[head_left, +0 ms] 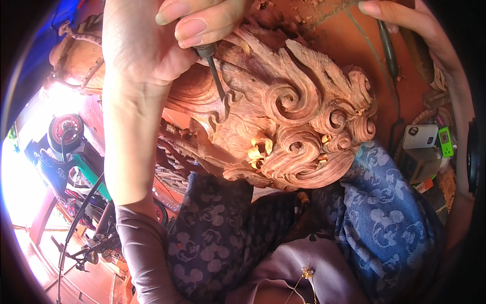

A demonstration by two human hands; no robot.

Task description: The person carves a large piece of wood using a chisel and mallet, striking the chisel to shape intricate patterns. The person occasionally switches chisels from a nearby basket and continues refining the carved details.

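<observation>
My left hand is closed round the dark handle of a carving chisel. Its thin metal shaft slants down, the tip against a groove in a reddish wood carving. Scrolls and swirling ridges cover the carving, which lies above and against my knees. Pale curled shavings rest in its hollows. At the top right, my right hand is held off the carving, fingers bent round something dark that the picture's edge mostly cuts off. A dark pen-shaped tool with a cord lies below those fingers.
Wood chips lie on the reddish tiled floor beyond the carving. At right are a white phone, a green device and a grey box. A motorbike and a bicycle stand at left in bright light.
</observation>
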